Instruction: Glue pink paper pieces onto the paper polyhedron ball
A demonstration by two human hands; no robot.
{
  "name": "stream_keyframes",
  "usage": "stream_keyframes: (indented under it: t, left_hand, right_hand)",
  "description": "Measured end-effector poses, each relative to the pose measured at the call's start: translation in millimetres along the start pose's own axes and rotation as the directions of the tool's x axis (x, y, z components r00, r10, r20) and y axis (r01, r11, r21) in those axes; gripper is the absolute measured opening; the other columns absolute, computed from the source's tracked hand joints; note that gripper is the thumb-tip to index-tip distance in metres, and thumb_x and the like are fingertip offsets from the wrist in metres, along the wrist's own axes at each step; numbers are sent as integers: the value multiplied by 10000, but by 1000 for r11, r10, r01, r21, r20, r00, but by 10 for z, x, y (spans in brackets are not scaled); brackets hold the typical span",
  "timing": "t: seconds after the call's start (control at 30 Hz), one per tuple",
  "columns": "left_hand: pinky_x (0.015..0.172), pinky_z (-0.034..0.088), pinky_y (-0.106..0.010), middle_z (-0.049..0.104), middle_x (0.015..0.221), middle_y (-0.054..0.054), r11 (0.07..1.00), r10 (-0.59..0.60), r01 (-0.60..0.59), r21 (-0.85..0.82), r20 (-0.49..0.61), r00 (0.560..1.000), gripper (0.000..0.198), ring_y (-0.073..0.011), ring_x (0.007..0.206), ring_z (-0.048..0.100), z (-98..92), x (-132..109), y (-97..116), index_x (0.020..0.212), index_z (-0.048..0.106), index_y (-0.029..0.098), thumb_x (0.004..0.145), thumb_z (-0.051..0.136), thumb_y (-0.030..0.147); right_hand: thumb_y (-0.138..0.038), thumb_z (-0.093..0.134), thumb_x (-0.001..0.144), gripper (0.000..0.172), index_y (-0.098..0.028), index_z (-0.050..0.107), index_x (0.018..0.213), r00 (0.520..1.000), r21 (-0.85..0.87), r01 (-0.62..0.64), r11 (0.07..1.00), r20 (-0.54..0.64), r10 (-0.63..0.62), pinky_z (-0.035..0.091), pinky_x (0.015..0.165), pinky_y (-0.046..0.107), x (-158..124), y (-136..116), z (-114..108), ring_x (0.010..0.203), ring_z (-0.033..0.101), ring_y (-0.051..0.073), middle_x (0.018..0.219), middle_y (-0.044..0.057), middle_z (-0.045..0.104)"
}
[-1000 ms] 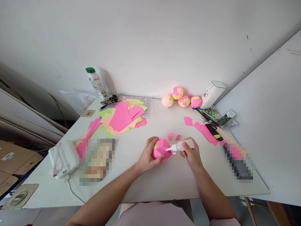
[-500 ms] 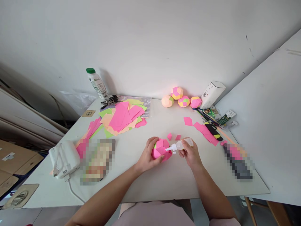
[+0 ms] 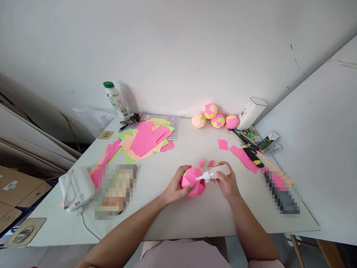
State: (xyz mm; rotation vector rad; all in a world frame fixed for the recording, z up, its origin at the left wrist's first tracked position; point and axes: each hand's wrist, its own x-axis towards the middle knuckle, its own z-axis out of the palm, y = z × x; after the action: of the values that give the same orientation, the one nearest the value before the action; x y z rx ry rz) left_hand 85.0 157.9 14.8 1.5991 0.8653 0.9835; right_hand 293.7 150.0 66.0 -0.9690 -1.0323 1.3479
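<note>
Close in, I am holding the pink paper ball (image 3: 196, 190) at the middle of the counter (image 3: 192, 223); whether it is resting there, I cannot tell. The left hand (image 3: 178, 188) is curling its fingers around the ball's left side, thumb on the near face. The right hand (image 3: 228, 185) is pinching the squeeze bottle (image 3: 222, 170) between thumb and fingers, its nozzle pointing at the ball's right side. To the left, a power bank (image 3: 80, 186) is lying near a pixelated slab (image 3: 118, 191). Just past the ball, two pink scraps (image 3: 201, 162) are lying. Farther out, pink paper (image 3: 242, 157) is lying on the right, a paper pile (image 3: 143, 139) on the left. At the back, four balls (image 3: 209, 111) are sitting near the wall (image 3: 178, 56).
</note>
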Motion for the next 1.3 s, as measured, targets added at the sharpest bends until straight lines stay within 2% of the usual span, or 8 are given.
stream_keyframes:
  t: [0.23,0.4,0.53,0.8,1.3]
  left_hand:
    - [873,506,-437,491,1241,-123,982,-111,118,-146,56,992,607,-274,1100,533,-8,-7,18,1315,339,229,819,576,486]
    - [886,503,-438,487,1246,-121,994,-74,75,-83,18,997,586,-272,1110,532,-9,-3,9,1304,364,225,822,572,486]
    - [909,487,-464,466,1263,-128,999,-41,40,-15,-41,998,561,-287,1140,511,-4,7,14,1281,397,216,809,596,444]
    - [926,470,-486,444,1283,-135,998,-1,5,55,-70,998,562,-302,1176,482,15,9,-10,1283,383,216,797,602,393]
    - [969,438,-502,435,1263,-116,992,34,-25,124,-73,997,545,-291,1176,461,18,12,-8,1262,394,229,778,610,359]
  right_hand:
    - [-327,715,702,263,-235,543,879,998,-14,56,998,43,-55,431,532,296,-9,26,-65,564,532,126,761,-14,544]
    - [-339,718,702,257,-248,554,878,990,-85,140,987,37,-137,443,520,294,-27,59,-88,584,531,127,821,-10,520]
    - [-313,711,727,231,-250,545,874,985,-144,174,974,8,-174,422,493,271,-40,77,-81,541,520,106,796,-19,518]
    - [-357,699,750,238,-251,512,851,990,-149,131,980,-36,-138,384,457,247,-37,80,-62,473,476,94,657,-50,534]
    - [-407,712,725,275,-247,512,825,992,-160,97,982,-63,-108,328,425,229,-12,90,-75,455,424,82,643,-51,511]
